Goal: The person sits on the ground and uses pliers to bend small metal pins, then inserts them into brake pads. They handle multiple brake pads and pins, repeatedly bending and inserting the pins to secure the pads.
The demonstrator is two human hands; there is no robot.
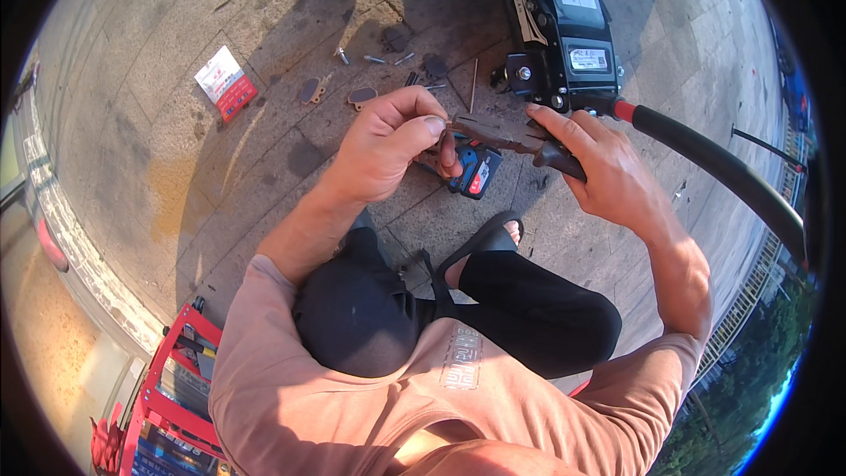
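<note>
Left hand (383,145): I pinch a small piece (449,125), hard to make out.
Blue tool (478,171): on the paving (564,234), partly behind my left hand.
Pliers (500,131): nose at the piece, handles partly hidden.
Right hand (608,166): wrapped round them.

- Pliers (498,132): 1 hand tool, dark brown-grey metal head, worn-looking; black grip at handle end.
- Pose: held up in the air, roughly level, head pointing left, handle end right and slightly nearer. In right hand (608,167), fingers wrapped over handle.
- Jaws: nose end right beside left fingertips; gap between jaws too small to tell.
- Small piece (449,126): thin, reddish-brown, pinched between thumb and fingers of left hand (388,145), at left end of pliers. Mostly hidden, exact shape unclear; contact with pliers can't be confirmed.
</note>
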